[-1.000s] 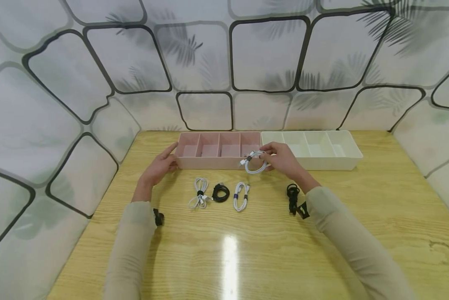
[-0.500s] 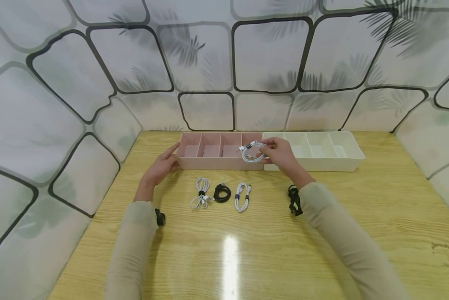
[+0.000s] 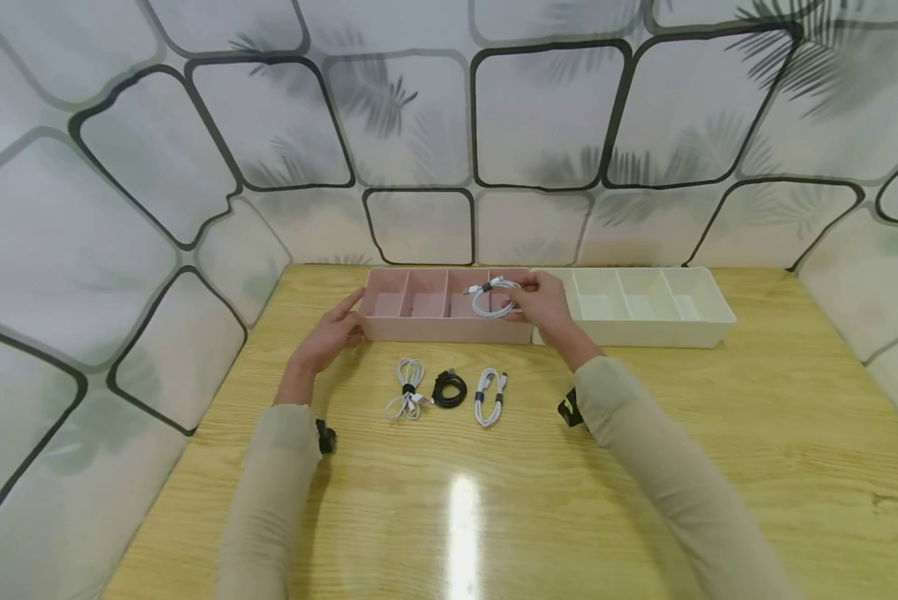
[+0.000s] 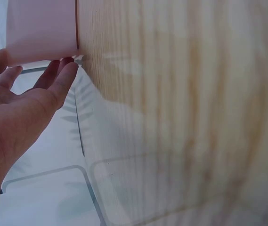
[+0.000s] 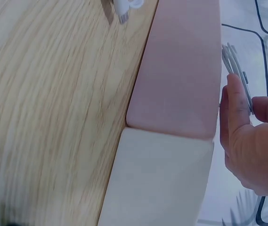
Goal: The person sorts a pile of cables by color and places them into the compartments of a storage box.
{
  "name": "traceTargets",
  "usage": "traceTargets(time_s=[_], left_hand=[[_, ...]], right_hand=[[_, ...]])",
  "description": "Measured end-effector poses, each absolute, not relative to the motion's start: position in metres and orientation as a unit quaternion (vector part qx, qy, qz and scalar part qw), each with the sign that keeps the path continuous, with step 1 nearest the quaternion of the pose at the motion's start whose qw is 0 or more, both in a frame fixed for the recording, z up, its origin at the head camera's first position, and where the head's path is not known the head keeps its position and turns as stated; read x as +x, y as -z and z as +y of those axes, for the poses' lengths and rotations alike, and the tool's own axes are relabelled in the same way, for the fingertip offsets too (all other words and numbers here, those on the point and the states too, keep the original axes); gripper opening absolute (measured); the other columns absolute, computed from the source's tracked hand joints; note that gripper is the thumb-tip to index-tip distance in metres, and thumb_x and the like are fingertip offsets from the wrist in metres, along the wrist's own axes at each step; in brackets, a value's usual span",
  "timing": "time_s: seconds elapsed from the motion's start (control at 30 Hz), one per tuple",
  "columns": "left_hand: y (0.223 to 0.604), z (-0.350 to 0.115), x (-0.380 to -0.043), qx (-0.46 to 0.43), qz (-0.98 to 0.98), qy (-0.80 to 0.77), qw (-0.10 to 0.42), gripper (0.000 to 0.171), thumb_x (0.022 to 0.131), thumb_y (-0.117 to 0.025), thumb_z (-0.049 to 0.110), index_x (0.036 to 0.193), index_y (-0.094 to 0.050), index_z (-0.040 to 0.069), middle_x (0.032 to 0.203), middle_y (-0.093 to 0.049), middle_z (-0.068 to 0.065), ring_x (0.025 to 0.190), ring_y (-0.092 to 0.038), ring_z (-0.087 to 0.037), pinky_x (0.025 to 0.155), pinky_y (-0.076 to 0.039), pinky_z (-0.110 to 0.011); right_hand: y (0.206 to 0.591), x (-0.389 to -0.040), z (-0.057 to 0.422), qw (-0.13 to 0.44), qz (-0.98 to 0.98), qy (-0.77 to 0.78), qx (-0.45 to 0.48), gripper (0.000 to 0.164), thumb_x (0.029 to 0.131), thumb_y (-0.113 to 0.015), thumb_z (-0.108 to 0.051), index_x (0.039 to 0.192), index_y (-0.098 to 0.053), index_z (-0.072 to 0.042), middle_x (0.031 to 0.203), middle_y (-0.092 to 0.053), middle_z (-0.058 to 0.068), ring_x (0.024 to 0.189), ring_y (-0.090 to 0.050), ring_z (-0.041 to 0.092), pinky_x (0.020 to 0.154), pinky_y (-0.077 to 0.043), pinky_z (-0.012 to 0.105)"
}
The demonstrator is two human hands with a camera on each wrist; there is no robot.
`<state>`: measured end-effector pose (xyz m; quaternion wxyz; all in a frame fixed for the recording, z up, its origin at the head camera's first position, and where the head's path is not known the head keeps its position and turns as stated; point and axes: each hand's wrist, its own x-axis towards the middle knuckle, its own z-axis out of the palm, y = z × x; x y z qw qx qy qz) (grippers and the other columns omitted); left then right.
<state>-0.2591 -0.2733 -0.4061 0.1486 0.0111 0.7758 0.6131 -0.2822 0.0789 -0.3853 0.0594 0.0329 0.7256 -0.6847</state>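
My right hand (image 3: 544, 307) pinches a coiled white cable (image 3: 486, 288) with a dark tie over the right part of the pink divided box (image 3: 449, 332). In the right wrist view the cable (image 5: 237, 70) sits between thumb and fingers, beyond the box's rim. My left hand (image 3: 326, 339) touches the pink box's left end. The left wrist view shows its fingertips (image 4: 68, 73) against the end wall. In front of the box lie a white bundled cable (image 3: 409, 389), a coiled black cable (image 3: 449, 389) and a white looped cable (image 3: 489, 397).
A cream divided box (image 3: 644, 333) stands against the pink box's right end. Both are on the wooden table (image 3: 388, 517), near a patterned curtain-like backdrop (image 3: 546, 117) behind and at the left. A small black wrist device (image 3: 571, 408) shows at my right cuff.
My right hand has lifted the white cable and carried it leftward over the pink box. My right sleeve now covers the black cable seen earlier at the right. The left hand stays at the box end.
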Motion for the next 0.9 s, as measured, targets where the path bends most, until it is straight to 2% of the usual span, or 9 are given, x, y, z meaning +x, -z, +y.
traceTargets(time_s=[0.2, 0.43, 0.7, 0.9], left_hand=[[0.413, -0.275, -0.261, 0.009, 0.789, -0.600, 0.135, 0.060, 0.107, -0.037, 0.017, 0.161, -0.013, 0.024, 0.143, -0.041, -0.029, 0.128, -0.046, -0.035, 0.108, -0.038, -0.048], [0.421, -0.277, -0.266, 0.008, 0.794, -0.595, 0.124, 0.059, 0.107, -0.039, 0.019, 0.161, -0.016, 0.026, 0.137, -0.046, -0.024, 0.118, -0.051, -0.027, 0.101, -0.043, -0.040], [0.421, -0.277, -0.265, 0.006, 0.791, -0.598, 0.126, 0.058, 0.108, -0.037, 0.019, 0.161, -0.015, 0.025, 0.138, -0.045, -0.025, 0.117, -0.051, -0.026, 0.101, -0.043, -0.040], [0.420, -0.277, -0.265, 0.010, 0.793, -0.595, 0.127, 0.058, 0.108, -0.036, 0.020, 0.161, -0.014, 0.025, 0.144, -0.042, -0.027, 0.122, -0.049, -0.029, 0.103, -0.042, -0.042]], right_hand=[[0.387, -0.284, 0.070, 0.054, 0.725, 0.686, 0.039, 0.034, 0.096, -0.067, -0.012, 0.123, -0.056, 0.005, 0.113, -0.058, 0.027, 0.072, -0.066, 0.012, 0.068, -0.060, 0.029], [0.387, -0.287, 0.063, 0.045, 0.724, 0.686, 0.048, 0.030, 0.094, -0.066, -0.007, 0.120, -0.060, 0.006, 0.096, -0.057, 0.009, 0.066, -0.063, 0.011, 0.065, -0.060, 0.027], [0.387, -0.289, 0.055, 0.029, 0.737, 0.675, 0.023, 0.029, 0.089, -0.068, 0.000, 0.116, -0.064, 0.009, 0.092, -0.056, 0.009, 0.065, -0.061, 0.012, 0.060, -0.058, 0.024], [0.389, -0.289, 0.053, 0.020, 0.751, 0.660, 0.007, 0.025, 0.089, -0.068, 0.001, 0.112, -0.066, 0.010, 0.087, -0.056, 0.008, 0.065, -0.062, 0.012, 0.060, -0.059, 0.025]])
